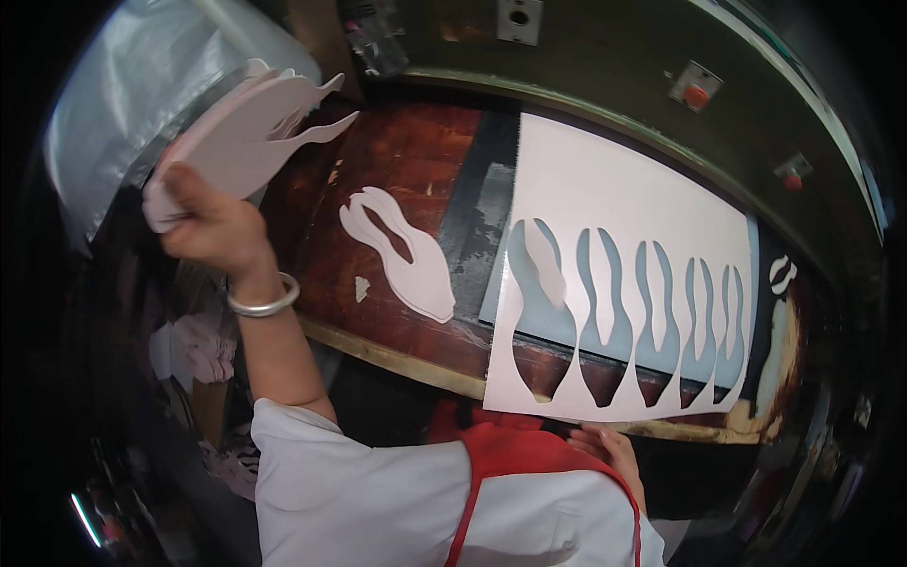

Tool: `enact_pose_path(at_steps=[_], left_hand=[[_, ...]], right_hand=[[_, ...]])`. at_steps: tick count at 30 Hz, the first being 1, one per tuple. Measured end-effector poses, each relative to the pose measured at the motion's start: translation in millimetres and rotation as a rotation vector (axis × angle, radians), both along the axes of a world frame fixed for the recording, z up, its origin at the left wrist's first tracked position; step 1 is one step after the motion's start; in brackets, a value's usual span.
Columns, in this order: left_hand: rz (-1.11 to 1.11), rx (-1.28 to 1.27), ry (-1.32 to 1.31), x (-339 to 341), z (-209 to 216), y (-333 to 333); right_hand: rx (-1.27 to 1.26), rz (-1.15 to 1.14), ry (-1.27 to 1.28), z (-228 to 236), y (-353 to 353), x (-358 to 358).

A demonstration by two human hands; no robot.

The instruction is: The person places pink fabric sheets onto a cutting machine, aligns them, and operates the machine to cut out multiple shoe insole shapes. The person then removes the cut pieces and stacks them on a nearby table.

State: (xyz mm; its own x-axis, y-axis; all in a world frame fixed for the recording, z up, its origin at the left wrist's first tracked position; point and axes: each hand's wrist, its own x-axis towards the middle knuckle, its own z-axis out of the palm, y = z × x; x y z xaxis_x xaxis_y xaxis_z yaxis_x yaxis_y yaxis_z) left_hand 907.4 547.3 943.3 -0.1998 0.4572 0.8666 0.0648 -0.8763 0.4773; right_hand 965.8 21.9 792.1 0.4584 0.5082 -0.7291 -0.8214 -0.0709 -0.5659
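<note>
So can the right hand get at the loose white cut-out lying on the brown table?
Probably yes: the right hand looks empty at the table edge, nothing lies between it and the cut-out.

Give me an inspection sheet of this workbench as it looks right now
Surface: dark red-brown bench top, worn, with a pale front edge.
Job's things: white sheet with five shoe-shaped cutouts; stack of cut pieces; one loose cut piece on the bench.
Clutter: small white scrap; more cut pieces lower left.
Grippers: left hand raised, gripping the stack; right hand at the sheet's near edge.
Cables: nothing seen.
Surroundings: green machine frame with red buttons; clear plastic film upper left.
</note>
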Motion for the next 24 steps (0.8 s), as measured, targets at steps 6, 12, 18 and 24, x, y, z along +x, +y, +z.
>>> enact_pose_path(at_steps=[6,12,18,24], left_hand=[[-0.393,0.262,0.81,4,-148,-68],[-0.496,-0.087,1.069,-13,-201,-100],[-0.275,-0.072,1.284,-26,-168,-157],[-0.532,-0.793,1.038,-2,-179,-253]], right_hand=[[0.034,-0.193,-0.088,-3,-55,38],[-0.202,-0.369,-0.521,-5,-125,116],[-1.216,-0.096,-1.216,-66,-212,182],[-1.122,-0.396,-1.119,-71,-226,201]])
